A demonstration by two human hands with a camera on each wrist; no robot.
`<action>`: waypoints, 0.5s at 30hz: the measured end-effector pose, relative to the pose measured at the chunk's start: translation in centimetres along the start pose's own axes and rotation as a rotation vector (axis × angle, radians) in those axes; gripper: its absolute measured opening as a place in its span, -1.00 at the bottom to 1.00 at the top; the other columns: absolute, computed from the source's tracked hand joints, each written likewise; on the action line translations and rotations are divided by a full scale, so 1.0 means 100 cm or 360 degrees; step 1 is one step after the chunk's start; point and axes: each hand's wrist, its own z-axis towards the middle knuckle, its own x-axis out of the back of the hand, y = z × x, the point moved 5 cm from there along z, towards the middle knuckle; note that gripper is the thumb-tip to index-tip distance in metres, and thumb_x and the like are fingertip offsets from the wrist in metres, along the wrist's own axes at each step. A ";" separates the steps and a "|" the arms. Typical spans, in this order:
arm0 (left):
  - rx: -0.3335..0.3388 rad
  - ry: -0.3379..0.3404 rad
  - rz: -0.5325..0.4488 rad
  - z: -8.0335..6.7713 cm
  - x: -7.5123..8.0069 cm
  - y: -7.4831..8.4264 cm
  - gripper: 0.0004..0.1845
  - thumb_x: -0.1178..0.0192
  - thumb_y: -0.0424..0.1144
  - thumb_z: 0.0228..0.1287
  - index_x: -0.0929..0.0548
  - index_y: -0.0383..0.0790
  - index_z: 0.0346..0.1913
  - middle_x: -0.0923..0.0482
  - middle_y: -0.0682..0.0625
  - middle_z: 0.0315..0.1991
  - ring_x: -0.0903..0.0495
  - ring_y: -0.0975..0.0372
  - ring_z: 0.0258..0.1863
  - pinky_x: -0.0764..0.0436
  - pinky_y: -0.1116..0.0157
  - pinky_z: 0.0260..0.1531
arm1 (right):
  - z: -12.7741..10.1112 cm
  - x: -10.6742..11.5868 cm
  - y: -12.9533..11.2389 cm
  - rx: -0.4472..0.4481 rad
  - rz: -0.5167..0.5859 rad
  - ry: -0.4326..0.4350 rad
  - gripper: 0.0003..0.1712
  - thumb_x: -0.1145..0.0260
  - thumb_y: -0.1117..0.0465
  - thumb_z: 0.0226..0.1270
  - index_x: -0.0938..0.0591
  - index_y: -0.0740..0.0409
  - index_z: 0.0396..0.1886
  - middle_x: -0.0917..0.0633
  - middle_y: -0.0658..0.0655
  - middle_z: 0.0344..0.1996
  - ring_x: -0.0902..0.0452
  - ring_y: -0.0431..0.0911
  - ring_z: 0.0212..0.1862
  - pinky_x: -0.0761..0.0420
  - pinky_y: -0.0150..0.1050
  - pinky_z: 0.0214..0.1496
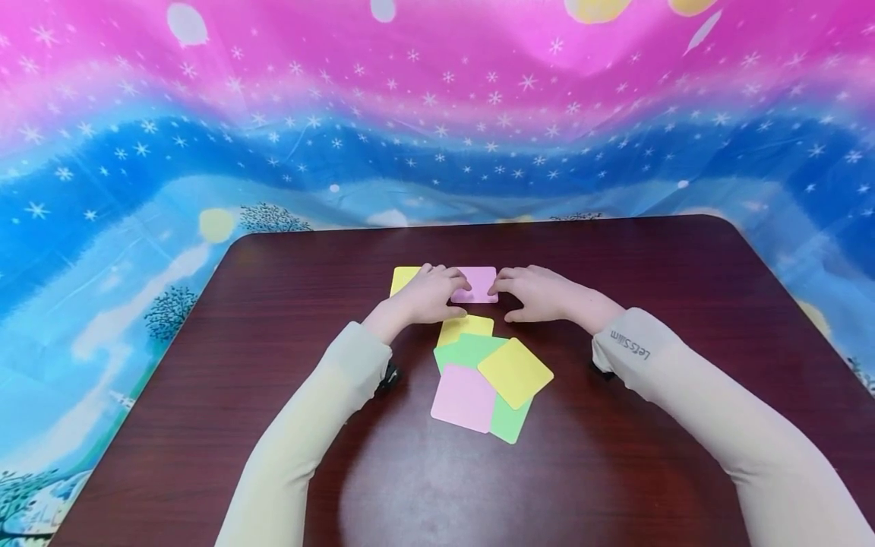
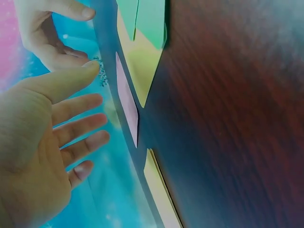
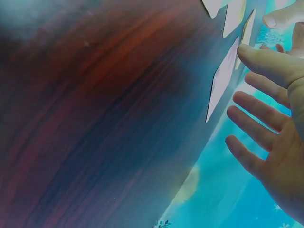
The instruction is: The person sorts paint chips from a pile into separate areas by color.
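Dark reddish-brown wood grain covers the rounded-corner counter, on which a set of flat coloured paper cards is laid out. A pale pink rectangular card lies toward the far edge of the counter, about midway between its left and right edges. The left hand is placed at the left side of this pink card, with relaxed, gently bent fingers whose tips touch its near-left corner; nothing is gripped. The right hand is set at the right side of the same card, fingers extended and relaxed, fingertips at or just beside its right edge; whether they actually touch cannot be told. In both wrist views the palms are seen spread, with the fingers apart and nothing held.

A yellow card is partly hidden under the left hand, just to the left of the pink card. Nearer the front edge, a loose overlapping pile is seen: a yellow card at the back, a green card over it, a tilted yellow card on top, a pink card at the front, and another green card beneath. No container is seen on the counter.
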 end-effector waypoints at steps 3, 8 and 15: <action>-0.0002 0.0005 0.0004 -0.004 0.000 0.003 -0.51 -0.18 0.06 0.12 -0.52 -0.07 0.10 -0.43 0.05 0.10 -0.38 0.15 0.05 -0.23 0.14 0.06 | -0.006 -0.001 -0.004 0.0025 -0.0021 0.0009 -0.48 -0.39 0.05 0.02 -0.55 0.06 0.03 -0.53 0.11 -0.04 -0.44 0.01 0.03 -0.38 0.01 0.10; 0.0028 0.0036 0.0072 -0.010 -0.001 0.010 -0.53 -0.17 0.06 0.12 -0.55 -0.05 0.08 -0.49 0.09 0.03 -0.42 0.18 -0.01 -0.26 0.17 0.00 | -0.016 -0.002 -0.010 0.0073 -0.0065 0.0015 -0.50 -0.38 0.04 0.03 -0.56 0.05 0.02 -0.55 0.07 -0.08 -0.46 -0.01 0.00 -0.40 0.00 0.06; 0.0021 0.0102 0.0178 -0.020 -0.001 0.028 -0.55 -0.17 0.09 0.11 -0.58 -0.04 0.03 -0.54 0.10 -0.08 -0.42 0.19 -0.08 -0.27 0.18 -0.05 | -0.030 -0.003 -0.017 0.0115 -0.0085 0.0006 -0.49 -0.37 0.03 0.02 -0.57 0.05 0.02 -0.57 0.05 -0.07 -0.48 -0.02 -0.01 -0.41 -0.01 0.05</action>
